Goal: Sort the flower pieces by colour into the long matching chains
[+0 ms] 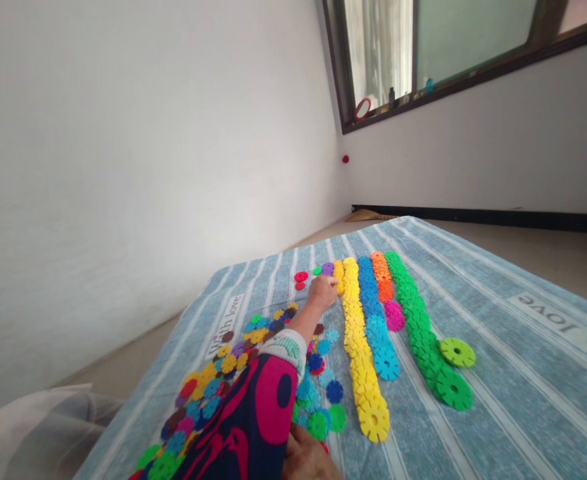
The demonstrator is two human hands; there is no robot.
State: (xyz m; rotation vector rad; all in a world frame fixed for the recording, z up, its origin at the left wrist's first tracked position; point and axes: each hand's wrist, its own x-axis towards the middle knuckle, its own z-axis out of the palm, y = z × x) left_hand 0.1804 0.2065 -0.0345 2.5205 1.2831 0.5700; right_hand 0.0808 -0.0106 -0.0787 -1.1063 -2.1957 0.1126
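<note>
My left hand reaches across the cloth with its fingers pinched at the near end of a short row of yellow-orange notched discs. A disc of that colour shows at the fingertips. My right hand is low at the bottom edge, beside a loose pile of mixed-colour discs; the left sleeve hides part of its fingers. Right of my left hand run overlapping rows of discs: a long yellow row, a blue row turning light blue nearer me, a short orange row and a long green row.
Magenta discs lie below the orange row, and a lime disc touches the green one. Past my left hand are a purple disc and red discs. A striped blue cloth covers the surface; a white wall stands left.
</note>
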